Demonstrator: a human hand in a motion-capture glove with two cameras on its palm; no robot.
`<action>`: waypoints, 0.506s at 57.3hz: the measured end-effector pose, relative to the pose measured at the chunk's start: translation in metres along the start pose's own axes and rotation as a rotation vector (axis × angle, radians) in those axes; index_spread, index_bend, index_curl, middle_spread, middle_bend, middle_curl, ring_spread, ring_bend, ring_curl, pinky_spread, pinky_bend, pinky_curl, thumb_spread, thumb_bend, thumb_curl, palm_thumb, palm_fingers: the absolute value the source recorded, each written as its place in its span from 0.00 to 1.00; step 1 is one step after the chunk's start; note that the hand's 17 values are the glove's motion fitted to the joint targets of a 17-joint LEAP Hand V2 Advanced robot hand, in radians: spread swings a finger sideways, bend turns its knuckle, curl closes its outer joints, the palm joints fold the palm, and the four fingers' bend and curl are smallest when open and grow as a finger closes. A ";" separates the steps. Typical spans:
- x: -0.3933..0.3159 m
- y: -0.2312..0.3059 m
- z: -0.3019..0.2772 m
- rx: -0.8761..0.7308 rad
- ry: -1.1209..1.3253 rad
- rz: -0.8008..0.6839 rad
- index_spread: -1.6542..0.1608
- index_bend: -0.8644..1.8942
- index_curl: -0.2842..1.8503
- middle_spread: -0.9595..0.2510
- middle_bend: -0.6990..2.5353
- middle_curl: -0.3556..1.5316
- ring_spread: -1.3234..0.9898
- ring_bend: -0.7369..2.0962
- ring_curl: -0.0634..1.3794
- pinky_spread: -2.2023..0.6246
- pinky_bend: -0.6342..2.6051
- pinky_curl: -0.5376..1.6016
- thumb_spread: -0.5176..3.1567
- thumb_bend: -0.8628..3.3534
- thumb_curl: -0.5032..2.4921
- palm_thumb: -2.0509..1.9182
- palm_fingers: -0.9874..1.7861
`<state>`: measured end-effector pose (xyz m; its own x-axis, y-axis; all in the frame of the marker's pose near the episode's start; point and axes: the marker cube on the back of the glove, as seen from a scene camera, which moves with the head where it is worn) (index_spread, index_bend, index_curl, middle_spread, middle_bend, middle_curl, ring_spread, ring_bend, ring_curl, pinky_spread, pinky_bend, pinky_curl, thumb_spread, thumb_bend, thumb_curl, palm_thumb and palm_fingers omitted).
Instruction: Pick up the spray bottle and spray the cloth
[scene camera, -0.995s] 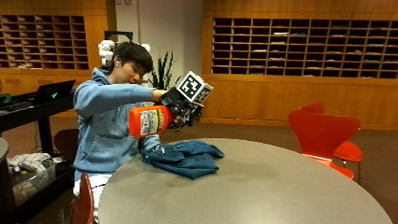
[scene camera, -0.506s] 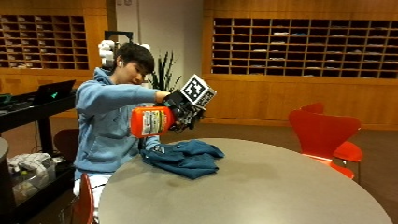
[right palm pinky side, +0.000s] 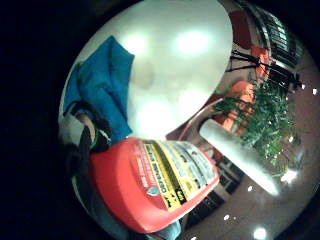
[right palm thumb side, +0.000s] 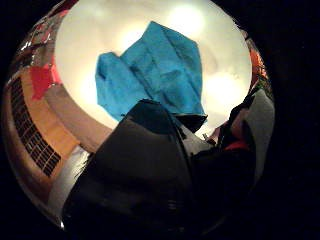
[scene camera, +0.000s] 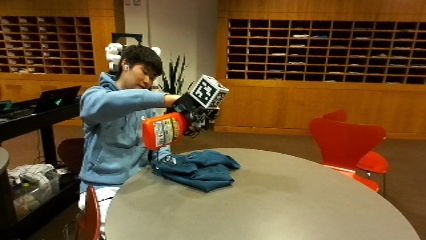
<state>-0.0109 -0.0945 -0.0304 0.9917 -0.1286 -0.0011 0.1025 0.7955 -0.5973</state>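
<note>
Little has moved since half a second ago: bottle and hand sit at about the same height over the cloth, the bottle perhaps tipped slightly further. My gloved right hand (scene camera: 190, 106) holds the orange spray bottle (scene camera: 164, 130) by its head end, fingers curled round it, the body held in the air and angled out to the side with its label showing. It hangs above the blue cloth (scene camera: 198, 169), apart from it. That cloth lies crumpled near the edge of the round grey table (scene camera: 286, 200), just in front of me. From the palm, the bottle's orange body and yellow label (right palm pinky side: 165, 170) fill the near field, with the cloth (right palm thumb side: 155, 70) spread on the pale tabletop below. Red chairs (scene camera: 346, 145) stand at the table's far side.
</note>
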 end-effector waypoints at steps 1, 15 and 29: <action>-0.003 0.003 -0.003 0.012 -0.025 -0.029 0.81 0.51 0.38 0.69 0.41 0.45 0.49 0.46 0.36 0.69 0.30 0.43 0.19 0.20 0.44 0.73 0.86; -0.026 0.022 -0.074 0.342 -0.516 -0.371 0.81 0.51 0.38 0.69 0.41 0.45 0.49 0.46 0.36 0.69 0.30 0.43 0.19 0.20 0.44 0.73 0.86; -0.118 0.043 -0.085 0.680 -1.134 -0.679 0.81 0.51 0.38 0.69 0.40 0.45 0.49 0.47 0.36 0.69 0.30 0.43 0.19 0.20 0.44 0.74 0.86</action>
<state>-0.1301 -0.0952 -0.1240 0.2389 -0.3151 0.9185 0.2578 0.9325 0.2529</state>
